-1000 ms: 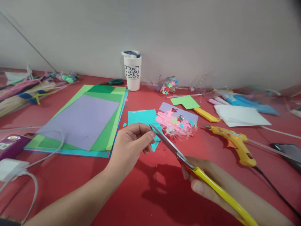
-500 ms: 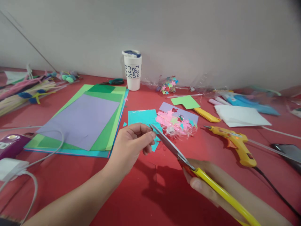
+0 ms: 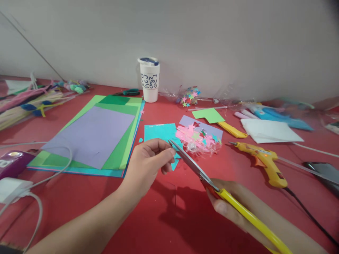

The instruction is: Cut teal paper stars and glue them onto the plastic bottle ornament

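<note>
In the head view, the pose is practically unchanged: the left hand (image 3: 143,165) keeps its grip pinched closed (whether anything is in it, I cannot tell), the right hand (image 3: 229,216) gripping yellow-handled metal scissors (image 3: 192,165), tips slightly parted beside the left fingertips, so no fresh cut shows. Turquoise paper (image 3: 159,131) lies just beyond on the red bench (image 3: 148,215), before a pale grey wall (image 3: 212,42).

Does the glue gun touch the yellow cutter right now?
Apart. The head view shows a strip of red table between the glue gun and the yellow cutter.
</note>
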Tool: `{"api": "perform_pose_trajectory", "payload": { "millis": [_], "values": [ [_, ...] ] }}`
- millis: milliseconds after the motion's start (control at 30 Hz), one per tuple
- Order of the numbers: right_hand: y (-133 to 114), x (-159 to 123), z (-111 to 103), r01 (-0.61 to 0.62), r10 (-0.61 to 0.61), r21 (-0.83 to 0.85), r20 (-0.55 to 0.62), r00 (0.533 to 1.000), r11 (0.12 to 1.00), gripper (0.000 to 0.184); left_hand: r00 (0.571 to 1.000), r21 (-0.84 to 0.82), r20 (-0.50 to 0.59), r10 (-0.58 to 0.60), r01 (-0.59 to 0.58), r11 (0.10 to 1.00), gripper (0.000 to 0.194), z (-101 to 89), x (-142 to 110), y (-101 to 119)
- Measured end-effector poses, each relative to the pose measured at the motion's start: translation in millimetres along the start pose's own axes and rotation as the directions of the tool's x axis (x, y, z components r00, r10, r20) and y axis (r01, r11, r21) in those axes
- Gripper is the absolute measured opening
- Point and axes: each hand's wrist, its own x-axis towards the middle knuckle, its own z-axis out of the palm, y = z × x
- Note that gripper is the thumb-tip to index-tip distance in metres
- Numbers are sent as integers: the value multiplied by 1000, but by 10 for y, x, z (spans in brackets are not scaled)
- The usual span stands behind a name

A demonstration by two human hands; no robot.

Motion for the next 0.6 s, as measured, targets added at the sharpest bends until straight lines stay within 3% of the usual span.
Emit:
{"api": "perform_pose_trajectory", "payload": {
  "millis": [267,600],
  "values": [
    [-56,-6,54,32,-33,-10,-183,983,999,56,1000,-19,15,-1,2,1000,14,5,-1,-3],
    [-47,-1,87,17,-25,-50,-165,986,999,57,1000,-57,5,11,-11,998,16,47,-35,-75]
  ]
}}
